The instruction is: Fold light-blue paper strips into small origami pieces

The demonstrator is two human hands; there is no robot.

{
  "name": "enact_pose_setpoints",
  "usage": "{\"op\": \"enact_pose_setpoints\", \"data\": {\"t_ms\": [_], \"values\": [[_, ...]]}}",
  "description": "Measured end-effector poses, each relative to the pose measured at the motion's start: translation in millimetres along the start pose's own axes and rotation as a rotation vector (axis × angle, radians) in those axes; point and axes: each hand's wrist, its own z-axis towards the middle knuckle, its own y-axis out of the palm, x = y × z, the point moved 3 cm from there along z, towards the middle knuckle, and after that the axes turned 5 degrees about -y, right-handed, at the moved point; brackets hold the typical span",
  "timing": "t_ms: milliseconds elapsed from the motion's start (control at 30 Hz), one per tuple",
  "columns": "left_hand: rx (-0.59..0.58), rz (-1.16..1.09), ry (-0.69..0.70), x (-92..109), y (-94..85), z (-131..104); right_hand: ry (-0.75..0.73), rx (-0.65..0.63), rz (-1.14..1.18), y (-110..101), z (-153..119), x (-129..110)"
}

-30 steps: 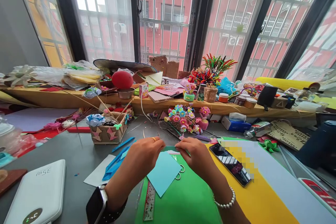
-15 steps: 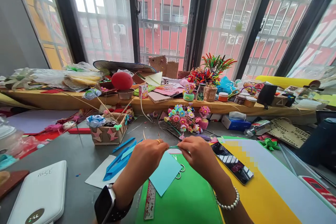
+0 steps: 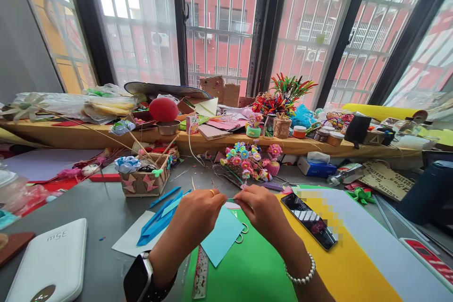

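Between my two hands a small strip of green-blue paper [image 3: 230,199] is stretched, only a short piece of it showing. My left hand [image 3: 201,205] pinches one end and my right hand [image 3: 256,203] pinches the other, fingers pressed together. Below them a light blue paper sheet [image 3: 222,237] lies tilted on a green sheet [image 3: 253,269]. Scissors [image 3: 242,233] peek out from under the blue sheet, only their handle loops visible. A patterned ruler [image 3: 200,273] lies left of it. Folded blue paper strips [image 3: 155,226] rest on white paper beyond my left forearm.
A phone [image 3: 309,221] lies on yellow paper [image 3: 354,273] to the right. A white power bank [image 3: 47,259] sits at the left. Behind stand a cardboard box with paper flowers [image 3: 143,183], a bunch of craft flowers [image 3: 246,160] and a crowded wooden shelf [image 3: 198,143].
The view has shifted slightly. My hands have come a little closer together, and both still pinch the paper strip.
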Motion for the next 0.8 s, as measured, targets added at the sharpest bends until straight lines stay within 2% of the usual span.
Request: {"op": "enact_pose_setpoints", "data": {"t_ms": [133,300,433,500,600,700,800], "values": [[0.033,-0.026,-0.003,-5,2.1,0,0.025,0.005,-0.016,-3,-1,5],[0.028,0.085,-0.027,-16,-1.3,-1,0.061,-0.036,-0.062,-4,-2,16],[0.126,0.154,-0.118,-28,-9.8,-1,0.094,-0.037,-0.078,-3,-3,24],[0.167,0.085,-0.061,-23,-9.6,0,0.064,-0.049,-0.056,-2,-2,20],[0.092,0.004,0.052,-7,-0.9,2,-0.028,-0.058,0.012,0,-1,6],[-0.010,0.002,0.035,3,7.2,3,-0.054,-0.032,0.046,0,-1,-2],[-0.016,0.002,-0.009,0,7.3,2,-0.006,0.020,0.011,-4,-3,8]]}}
